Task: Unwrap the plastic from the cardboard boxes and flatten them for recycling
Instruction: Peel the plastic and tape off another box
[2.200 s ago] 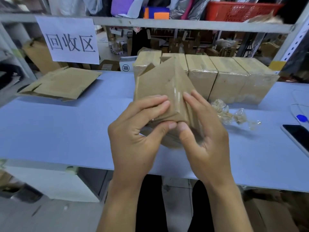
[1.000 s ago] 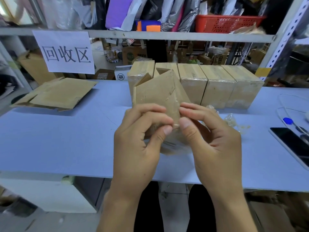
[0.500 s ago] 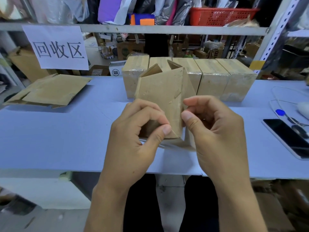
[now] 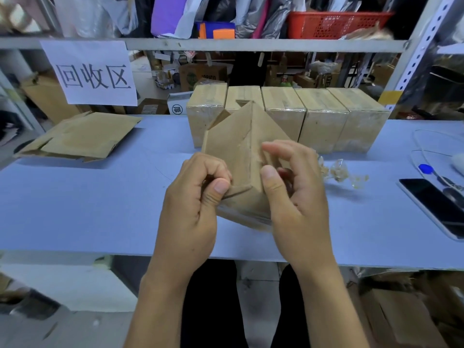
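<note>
Above the near edge of the blue surface (image 4: 75,197), both hands are on the opened cardboard box (image 4: 238,151), held up with its top flaps standing apart. Left hand (image 4: 193,209) pinches a bottom flap at the box's lower left corner, thumb pressed on top. Right hand (image 4: 298,197) has its fingers curled at the box's right side, thumb against the cardboard; how firmly it grips, I cannot tell. Behind the box stands a row of plastic-wrapped boxes (image 4: 324,116), side by side, touching. Left of the box lies the flattened cardboard (image 4: 82,139). Right of it, crumpled clear plastic (image 4: 339,172), and further right a phone (image 4: 437,204) near the edge.
</note>
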